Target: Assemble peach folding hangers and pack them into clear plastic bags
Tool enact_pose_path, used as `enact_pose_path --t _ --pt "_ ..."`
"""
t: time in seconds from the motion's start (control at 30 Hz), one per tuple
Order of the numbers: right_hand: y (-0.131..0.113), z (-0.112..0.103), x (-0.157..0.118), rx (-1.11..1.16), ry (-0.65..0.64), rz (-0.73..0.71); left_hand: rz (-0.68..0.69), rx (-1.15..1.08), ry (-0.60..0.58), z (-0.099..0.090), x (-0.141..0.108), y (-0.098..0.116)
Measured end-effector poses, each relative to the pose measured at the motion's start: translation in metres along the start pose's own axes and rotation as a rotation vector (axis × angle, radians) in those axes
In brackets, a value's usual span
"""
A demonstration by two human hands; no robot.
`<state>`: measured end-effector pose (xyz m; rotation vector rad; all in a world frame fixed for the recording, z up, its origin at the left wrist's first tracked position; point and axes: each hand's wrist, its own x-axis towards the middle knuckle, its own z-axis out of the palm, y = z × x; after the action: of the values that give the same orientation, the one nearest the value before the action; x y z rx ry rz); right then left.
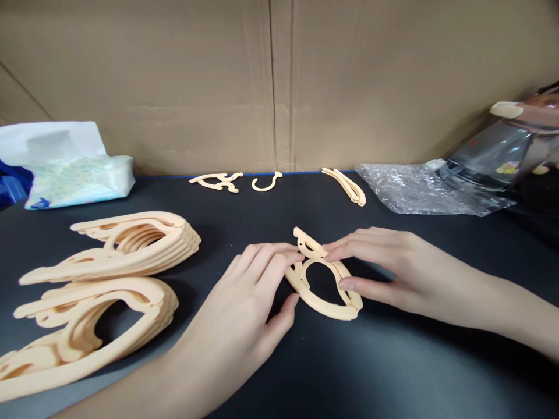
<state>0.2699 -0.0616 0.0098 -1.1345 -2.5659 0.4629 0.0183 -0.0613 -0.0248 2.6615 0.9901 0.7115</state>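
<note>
A beige plastic folding hanger [325,305] lies folded on the dark table, between my two hands. My left hand [244,308] grips its left side, fingers over the top and thumb at the near edge. On the far right side, my right hand [388,267] pinches the hanger with fingertips and thumb. Farther back lie a loose hook [264,187], a pair of hanger arm pieces [213,181] and two slim curved pieces [347,187]. Parts of the held hanger are hidden under my left fingers.
Two stacks of folded hangers, the far one [144,256] and the near one [131,331], stand at the left. A tissue pack [82,180] is behind them. Clear plastic wrap [419,189] and a transparent jug [493,151] sit at the back right, before a cardboard wall [196,87].
</note>
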Motion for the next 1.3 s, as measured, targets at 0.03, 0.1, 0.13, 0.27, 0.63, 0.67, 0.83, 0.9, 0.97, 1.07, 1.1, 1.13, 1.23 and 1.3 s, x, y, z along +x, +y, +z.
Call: enact_pose_path --t 0.03,0.1,0.13,0.27,0.63,0.67,0.83,0.9,0.97,1.07,1.1,1.13,1.23,1.3 --pt "0.001 0.001 0.0 -0.018 -0.018 -0.019 -0.003 0.01 -0.006 0.0 0.001 0.0" --pt "0.001 0.003 0.0 -0.061 -0.047 -0.061 -0.004 0.035 -0.021 0.0 0.002 0.001" --pt "0.0 0.004 0.0 -0.08 -0.054 -0.079 -0.003 0.043 -0.025 0.0 0.002 0.0" --pt "-0.002 0.01 0.002 -0.115 -0.028 -0.132 0.007 0.028 -0.007 -0.001 0.002 -0.001" --pt "-0.002 0.012 0.003 -0.093 -0.031 -0.151 0.026 -0.083 -0.018 0.0 0.0 -0.004" --pt "-0.002 0.012 0.003 -0.093 -0.029 -0.15 0.031 -0.08 -0.019 0.0 0.0 -0.004" --pt "-0.002 0.015 0.003 -0.106 -0.012 -0.136 0.04 -0.094 -0.032 0.0 0.001 -0.005" --pt "-0.002 0.015 0.003 -0.114 -0.005 -0.128 0.042 -0.089 -0.04 -0.001 0.002 -0.006" --pt "-0.002 0.016 0.003 -0.107 -0.006 -0.125 0.038 -0.083 -0.037 -0.001 0.002 -0.006" --pt "-0.003 0.016 0.002 -0.045 -0.033 -0.117 0.034 -0.087 -0.022 -0.002 0.002 -0.005" --pt "-0.003 0.016 0.002 -0.019 -0.041 -0.113 0.036 -0.088 -0.017 -0.002 0.002 -0.005" --pt "-0.003 0.016 0.002 0.004 -0.045 -0.111 0.039 -0.087 -0.013 -0.002 0.002 -0.005" --pt "-0.002 0.017 0.003 0.043 -0.051 -0.101 0.054 -0.063 -0.004 -0.002 0.001 -0.005" --pt "-0.002 0.018 0.003 0.057 -0.051 -0.087 0.054 -0.039 0.003 -0.001 0.001 -0.005"
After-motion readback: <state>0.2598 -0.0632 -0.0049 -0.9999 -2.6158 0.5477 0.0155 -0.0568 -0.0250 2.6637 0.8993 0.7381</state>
